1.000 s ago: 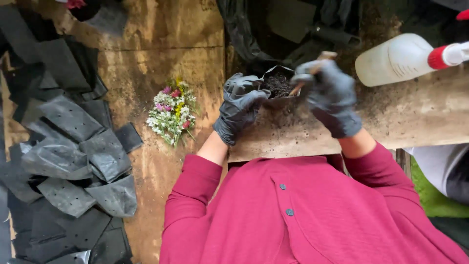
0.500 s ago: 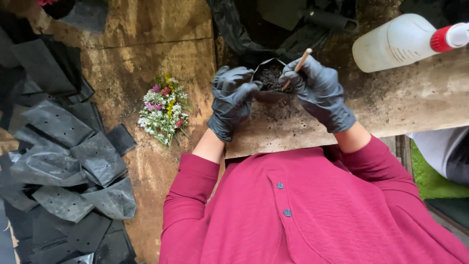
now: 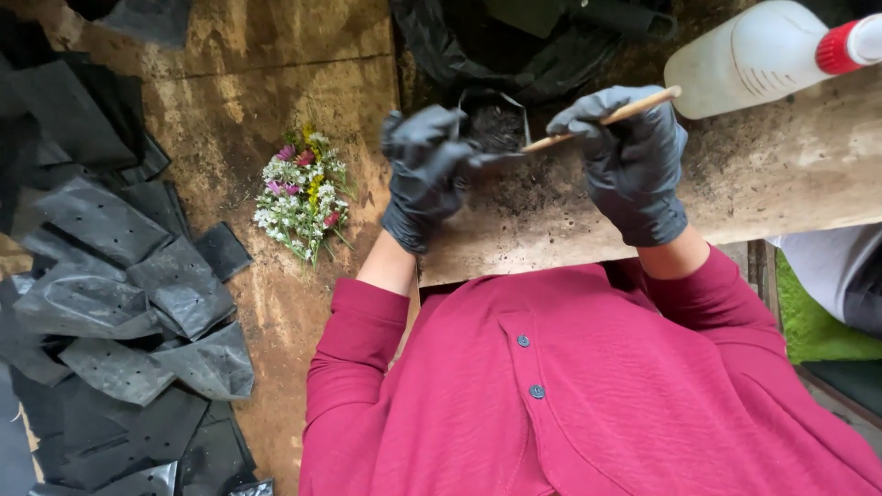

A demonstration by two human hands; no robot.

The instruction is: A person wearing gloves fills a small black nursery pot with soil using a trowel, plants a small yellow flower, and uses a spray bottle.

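- Left hand (image 3: pixel 424 174) clamped on small black grow bag (image 3: pixel 496 124) of soil, steadying it upright on desk (image 3: pixel 781 184).
- Right hand (image 3: pixel 634 156) gripping wooden stick (image 3: pixel 606 118), tip angled toward soil.
- Spray bottle (image 3: pixel 749 60) lying within reach.

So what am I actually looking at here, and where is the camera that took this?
The camera sits on the person's head and looks straight down, so you see their red shirt at the bottom and both arms reaching away from you. No machine here: just two hands in black gloves.

The left hand grips the side of a small black bag of dark soil that stands on a wooden board dusted with spilled soil. The right hand holds a thin wooden stick, its lower tip close to the bag's rim.

At the top right lies a white spray bottle with a red nozzle. To the left, a small bunch of flowers lies on the brown floor, and further left a heap of empty black bags.
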